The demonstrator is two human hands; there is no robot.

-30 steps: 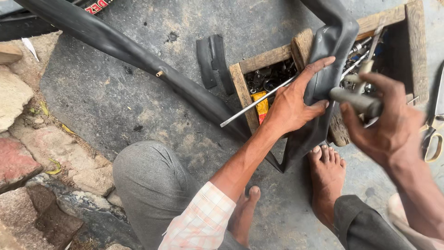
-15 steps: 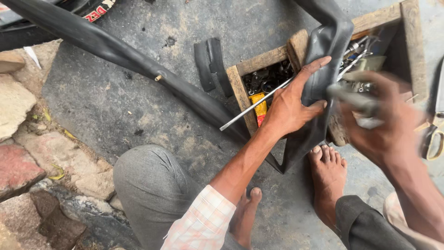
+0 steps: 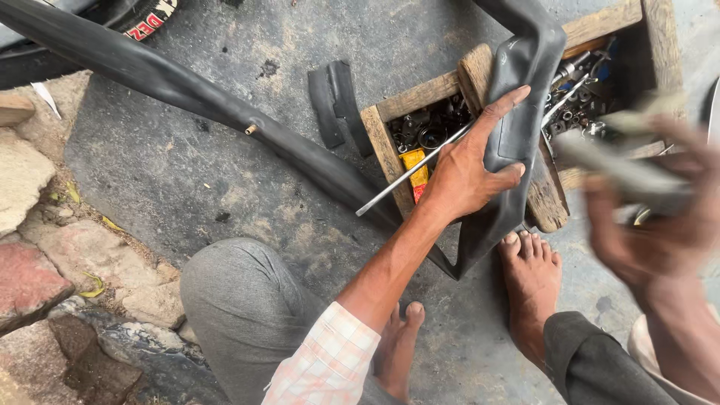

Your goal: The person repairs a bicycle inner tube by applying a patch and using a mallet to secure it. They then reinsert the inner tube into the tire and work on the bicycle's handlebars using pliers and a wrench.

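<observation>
My left hand point(image 3: 469, 169) grips a folded black rubber inner tube point(image 3: 517, 142) and presses it against the wooden divider point(image 3: 480, 75) of a toolbox. The tube runs on as a long black band point(image 3: 172, 82) across the ground to the upper left, with a small brass valve point(image 3: 250, 130) sticking out of it. My right hand point(image 3: 660, 225) is blurred at the right edge and holds a grey metal tool point(image 3: 622, 169), apart from the tube. My bare feet point(image 3: 532, 277) rest on the ground below the tube.
The wooden toolbox point(image 3: 386, 146) holds several nuts, small metal parts and a yellow object; a thin metal rod point(image 3: 409, 169) sticks out over its edge. A black rubber scrap point(image 3: 334, 101) lies beside it. Stones point(image 3: 30, 270) line the left side. A tyre point(image 3: 142, 19) is at the top left.
My right hand with the grey tool has swung to the right, away from the tube, and is now blurred. My left hand keeps its grip on the folded tube.
</observation>
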